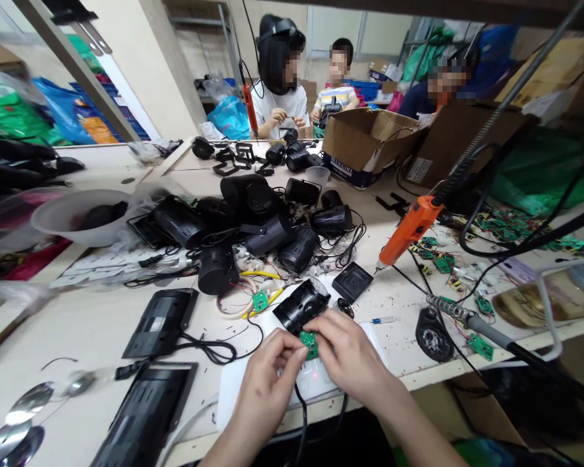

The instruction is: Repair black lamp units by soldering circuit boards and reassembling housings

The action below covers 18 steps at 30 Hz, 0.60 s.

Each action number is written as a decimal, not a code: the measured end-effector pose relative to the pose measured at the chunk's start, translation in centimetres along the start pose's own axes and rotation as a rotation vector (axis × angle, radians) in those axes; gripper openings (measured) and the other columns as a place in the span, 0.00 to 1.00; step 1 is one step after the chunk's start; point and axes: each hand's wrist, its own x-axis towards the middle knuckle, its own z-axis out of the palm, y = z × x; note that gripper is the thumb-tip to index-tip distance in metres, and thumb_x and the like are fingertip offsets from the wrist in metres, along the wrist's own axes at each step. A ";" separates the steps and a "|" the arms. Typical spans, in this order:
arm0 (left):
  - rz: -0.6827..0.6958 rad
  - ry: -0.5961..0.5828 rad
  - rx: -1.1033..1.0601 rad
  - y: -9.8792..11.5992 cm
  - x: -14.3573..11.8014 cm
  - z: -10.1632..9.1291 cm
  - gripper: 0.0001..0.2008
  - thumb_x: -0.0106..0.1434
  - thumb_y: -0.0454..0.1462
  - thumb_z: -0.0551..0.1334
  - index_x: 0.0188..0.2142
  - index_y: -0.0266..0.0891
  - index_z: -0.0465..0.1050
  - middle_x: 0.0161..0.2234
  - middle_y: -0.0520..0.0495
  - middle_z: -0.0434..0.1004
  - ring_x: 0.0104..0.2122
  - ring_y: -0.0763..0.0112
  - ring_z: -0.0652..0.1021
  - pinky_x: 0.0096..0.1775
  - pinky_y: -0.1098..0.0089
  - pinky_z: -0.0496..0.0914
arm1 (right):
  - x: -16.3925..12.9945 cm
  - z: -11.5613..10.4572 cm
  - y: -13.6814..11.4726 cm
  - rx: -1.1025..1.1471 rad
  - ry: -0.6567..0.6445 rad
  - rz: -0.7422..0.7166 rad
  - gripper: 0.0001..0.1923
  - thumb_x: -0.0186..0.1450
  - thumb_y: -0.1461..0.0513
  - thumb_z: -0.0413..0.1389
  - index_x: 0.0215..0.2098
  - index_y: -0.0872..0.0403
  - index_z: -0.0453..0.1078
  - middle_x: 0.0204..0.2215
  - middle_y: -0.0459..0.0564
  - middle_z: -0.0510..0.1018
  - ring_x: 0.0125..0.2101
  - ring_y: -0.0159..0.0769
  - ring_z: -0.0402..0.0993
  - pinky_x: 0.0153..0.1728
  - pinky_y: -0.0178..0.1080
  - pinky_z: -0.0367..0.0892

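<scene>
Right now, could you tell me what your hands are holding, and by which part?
Both the left hand and the right hand pinch a small green circuit board by its edges, beside a black housing.

A long pale table (pixel 102 324) runs toward cream walls (pixel 141 71). Metal shelving (pixel 214 26) stands behind. Daylight enters a rear window (pixel 331 29).

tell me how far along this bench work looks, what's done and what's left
Looks done: hard to tell; two flat black panels lie set apart at the left. In hand: both the left hand and right hand pinch a small green circuit board against an open black housing. Left, seemingly: a heap of black housings with loose wires, and more green boards by the hanging orange screwdriver.
</scene>
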 end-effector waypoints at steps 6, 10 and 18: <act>-0.146 -0.025 -0.080 -0.1 0.0 0.0 0.14 0.61 0.46 0.61 0.28 0.38 0.69 0.24 0.52 0.67 0.25 0.72 0.69 0.28 0.73 0.64 | -1.6 -0.1 -0.4 0.170 0.062 0.001 0.08 0.67 0.68 0.53 0.42 0.55 0.72 0.34 0.50 0.72 0.37 0.37 0.71 0.38 0.38 0.67; -0.167 -0.051 -0.105 -0.2 0.0 0.0 0.14 0.60 0.47 0.61 0.29 0.37 0.69 0.24 0.52 0.67 0.26 0.72 0.68 0.29 0.72 0.64 | -2.0 0.6 -0.4 0.159 0.059 -0.034 0.05 0.68 0.67 0.53 0.36 0.56 0.71 0.32 0.50 0.70 0.35 0.37 0.68 0.37 0.38 0.64; -0.119 -0.082 0.027 -0.6 -0.5 0.1 0.13 0.63 0.45 0.58 0.29 0.38 0.70 0.26 0.51 0.68 0.27 0.71 0.69 0.30 0.71 0.64 | -1.4 0.3 0.1 0.207 0.010 -0.061 0.10 0.70 0.68 0.49 0.33 0.55 0.70 0.30 0.48 0.71 0.32 0.35 0.68 0.33 0.36 0.63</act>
